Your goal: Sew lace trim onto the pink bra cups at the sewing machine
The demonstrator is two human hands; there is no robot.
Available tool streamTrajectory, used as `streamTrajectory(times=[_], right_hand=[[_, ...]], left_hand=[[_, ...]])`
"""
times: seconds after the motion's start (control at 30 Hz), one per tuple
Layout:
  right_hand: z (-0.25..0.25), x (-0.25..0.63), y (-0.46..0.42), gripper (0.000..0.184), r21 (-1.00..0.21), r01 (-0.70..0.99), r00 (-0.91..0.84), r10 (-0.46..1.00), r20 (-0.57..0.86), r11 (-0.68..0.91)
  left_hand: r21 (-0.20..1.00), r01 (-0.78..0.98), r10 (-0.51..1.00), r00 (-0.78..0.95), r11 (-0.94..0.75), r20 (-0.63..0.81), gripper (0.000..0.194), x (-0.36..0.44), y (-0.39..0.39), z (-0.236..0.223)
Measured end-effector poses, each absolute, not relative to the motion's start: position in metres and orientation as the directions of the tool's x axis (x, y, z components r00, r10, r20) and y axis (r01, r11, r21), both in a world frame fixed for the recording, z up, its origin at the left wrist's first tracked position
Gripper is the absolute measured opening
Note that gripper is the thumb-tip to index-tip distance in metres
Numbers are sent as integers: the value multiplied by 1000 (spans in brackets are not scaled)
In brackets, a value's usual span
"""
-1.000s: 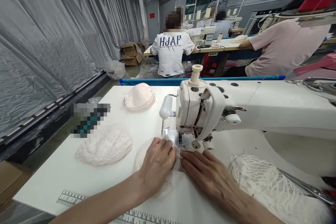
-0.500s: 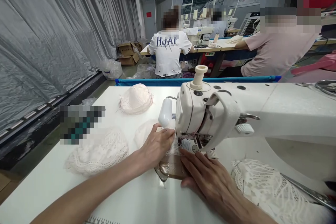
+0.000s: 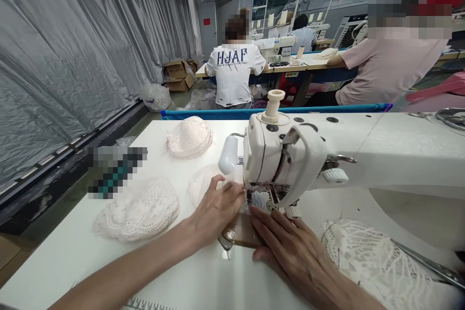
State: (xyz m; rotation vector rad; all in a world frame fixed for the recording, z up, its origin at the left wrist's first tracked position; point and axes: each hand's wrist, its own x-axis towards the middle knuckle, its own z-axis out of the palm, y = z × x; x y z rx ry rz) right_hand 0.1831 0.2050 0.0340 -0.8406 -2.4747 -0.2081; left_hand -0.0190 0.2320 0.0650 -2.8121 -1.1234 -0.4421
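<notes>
A white sewing machine [image 3: 283,150] stands before me, its needle area just beyond my fingertips. My left hand [image 3: 220,206] is left of the needle, its fingers bent and closed on a pale lace bra cup [image 3: 201,183]; part of the cup is hidden under that hand. My right hand [image 3: 290,244] lies flat with fingers stretched, its fingertips at the lace by the presser foot. Between my hands shows a brownish metal plate [image 3: 241,232]. Whether the needle is in the lace, I cannot tell.
A pale cup [image 3: 189,136] and a lace piece [image 3: 140,210] lie on the table's left side. At the right are more lace [image 3: 374,256] and scissors [image 3: 428,261]. A ruler strip [image 3: 148,304] marks the front edge. Co-workers sit beyond a blue bar [image 3: 218,114].
My left hand has shifted slightly right and down, covering more of the lace by the needle. The right hand stays nearly in place. The camera view has moved slightly.
</notes>
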Motion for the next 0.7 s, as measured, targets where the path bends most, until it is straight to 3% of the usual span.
streamTrajectory(times=[0.2, 0.47, 0.7], right_hand=[[40, 185, 203, 39, -56, 562, -676, 497, 543, 825], [39, 185, 203, 37, -39, 574, -684, 505, 526, 818], [41, 185, 203, 33, -49, 555, -687, 491, 536, 830]], left_hand=[[21, 667, 641, 707, -745, 300, 24, -14, 208, 57], [-27, 658, 590, 691, -752, 418, 21, -15, 208, 48], [-18, 661, 601, 692, -750, 400, 20, -16, 207, 46]])
